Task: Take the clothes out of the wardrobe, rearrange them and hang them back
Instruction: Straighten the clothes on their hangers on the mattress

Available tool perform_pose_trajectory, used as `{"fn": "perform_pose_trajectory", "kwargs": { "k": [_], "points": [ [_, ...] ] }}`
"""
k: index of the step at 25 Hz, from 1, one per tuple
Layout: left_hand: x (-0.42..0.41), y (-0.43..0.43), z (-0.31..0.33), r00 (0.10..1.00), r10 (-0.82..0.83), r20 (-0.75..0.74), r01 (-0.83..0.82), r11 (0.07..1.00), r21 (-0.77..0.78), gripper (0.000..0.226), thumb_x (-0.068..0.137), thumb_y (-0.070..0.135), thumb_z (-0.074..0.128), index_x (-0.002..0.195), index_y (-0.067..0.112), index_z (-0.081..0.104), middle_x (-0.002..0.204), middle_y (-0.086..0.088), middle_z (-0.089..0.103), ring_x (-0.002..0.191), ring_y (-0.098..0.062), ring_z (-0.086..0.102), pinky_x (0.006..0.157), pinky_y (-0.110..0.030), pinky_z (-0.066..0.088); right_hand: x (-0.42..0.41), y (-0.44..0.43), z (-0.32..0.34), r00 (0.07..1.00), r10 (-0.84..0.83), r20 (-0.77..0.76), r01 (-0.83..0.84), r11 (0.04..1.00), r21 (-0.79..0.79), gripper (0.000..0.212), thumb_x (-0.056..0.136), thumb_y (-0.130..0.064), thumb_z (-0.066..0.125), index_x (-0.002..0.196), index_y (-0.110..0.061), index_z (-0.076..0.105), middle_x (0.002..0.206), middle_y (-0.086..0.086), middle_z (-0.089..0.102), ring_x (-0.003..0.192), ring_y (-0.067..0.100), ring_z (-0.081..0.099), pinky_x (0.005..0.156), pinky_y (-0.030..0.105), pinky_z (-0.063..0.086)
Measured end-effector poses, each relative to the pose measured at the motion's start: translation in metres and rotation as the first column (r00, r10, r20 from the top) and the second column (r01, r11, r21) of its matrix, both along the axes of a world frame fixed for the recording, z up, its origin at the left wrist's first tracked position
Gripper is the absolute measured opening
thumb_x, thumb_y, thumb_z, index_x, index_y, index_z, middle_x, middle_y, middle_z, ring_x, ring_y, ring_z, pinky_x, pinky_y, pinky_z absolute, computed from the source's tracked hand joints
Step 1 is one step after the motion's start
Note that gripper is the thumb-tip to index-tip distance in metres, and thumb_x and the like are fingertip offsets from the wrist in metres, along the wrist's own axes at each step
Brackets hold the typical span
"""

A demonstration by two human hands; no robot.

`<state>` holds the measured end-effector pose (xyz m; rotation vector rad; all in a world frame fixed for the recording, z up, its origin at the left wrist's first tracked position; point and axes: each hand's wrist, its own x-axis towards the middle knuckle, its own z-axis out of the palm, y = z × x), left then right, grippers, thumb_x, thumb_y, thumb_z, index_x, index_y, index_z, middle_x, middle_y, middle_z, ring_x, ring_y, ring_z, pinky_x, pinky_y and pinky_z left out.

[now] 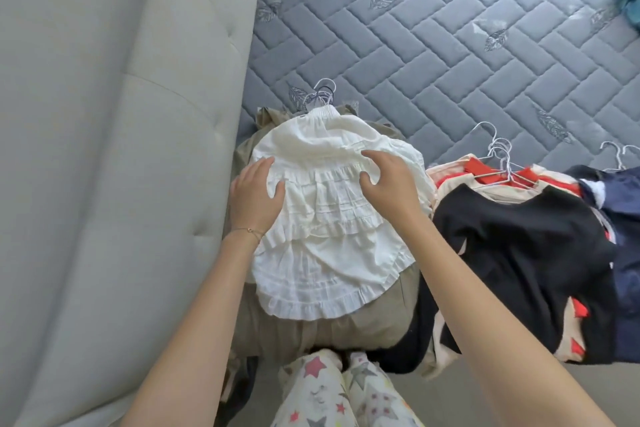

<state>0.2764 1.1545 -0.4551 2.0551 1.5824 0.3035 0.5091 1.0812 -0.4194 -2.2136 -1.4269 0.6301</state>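
Observation:
A white ruffled skirt (pixel 325 218) on a wire hanger (pixel 323 94) lies on top of a pile of beige clothes (pixel 346 322) at the near edge of the mattress. My left hand (pixel 256 194) rests flat on the skirt's left side, fingers straight. Over the skirt's upper right part my right hand (pixel 384 177) is spread with fingers loosely bent, touching the cloth and holding nothing.
A second pile with a black top (pixel 519 253) and red-and-cream garments on wire hangers (pixel 498 156) lies to the right, dark blue clothes (pixel 616 218) beyond it. The grey quilted mattress (pixel 450 45) stretches ahead. A padded grey headboard (pixel 104 149) rises on the left.

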Motion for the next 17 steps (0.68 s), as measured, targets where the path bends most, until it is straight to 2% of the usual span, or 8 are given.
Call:
{"fn": "perform_pose_trajectory", "kwargs": {
  "k": [6,12,14,17],
  "points": [
    [0.022,0.067,-0.104,1.0,0.017,-0.026,-0.016,0.999,0.036,0.049,0.092,0.02,0.056,0.139,0.012,0.047,0.145,-0.003,0.047,0.137,-0.022,0.038,0.112,-0.04,0.027,0.032,0.077,-0.107,1.0,0.006,0.016,-0.006,0.999,-0.034,0.046,0.087,-0.015,0.057,0.133,-0.013,0.057,0.134,0.005,0.059,0.127,0.024,0.047,0.108,0.036,0.034],
    [0.046,0.126,-0.184,0.997,0.016,-0.077,-0.009,0.996,0.087,0.055,0.096,0.031,0.051,0.148,0.017,0.035,0.153,-0.005,0.035,0.143,-0.023,0.027,0.118,-0.043,0.015,0.057,0.139,-0.189,0.999,0.021,0.031,-0.02,1.0,-0.02,0.05,0.084,-0.013,0.057,0.134,-0.014,0.056,0.138,0.001,0.056,0.129,0.021,0.047,0.108,0.033,0.035],
    [0.052,0.137,-0.197,0.999,0.032,-0.043,-0.026,0.992,0.126,0.053,0.098,0.034,0.048,0.147,0.018,0.036,0.148,-0.006,0.042,0.138,-0.025,0.034,0.115,-0.043,0.02,0.061,0.148,-0.206,0.999,0.037,0.033,-0.037,0.999,-0.002,0.052,0.083,-0.012,0.056,0.135,-0.014,0.054,0.14,-0.001,0.054,0.129,0.021,0.047,0.107,0.031,0.035],
    [0.053,0.144,-0.206,0.999,0.034,-0.028,-0.028,0.985,0.173,0.045,0.099,0.036,0.045,0.138,0.013,0.047,0.128,-0.012,0.055,0.12,-0.033,0.044,0.103,-0.041,0.03,0.066,0.151,-0.222,0.997,0.057,0.058,-0.054,0.998,-0.041,0.051,0.087,-0.018,0.055,0.138,-0.016,0.05,0.142,0.002,0.052,0.13,0.024,0.046,0.107,0.037,0.035]
  ]
}}
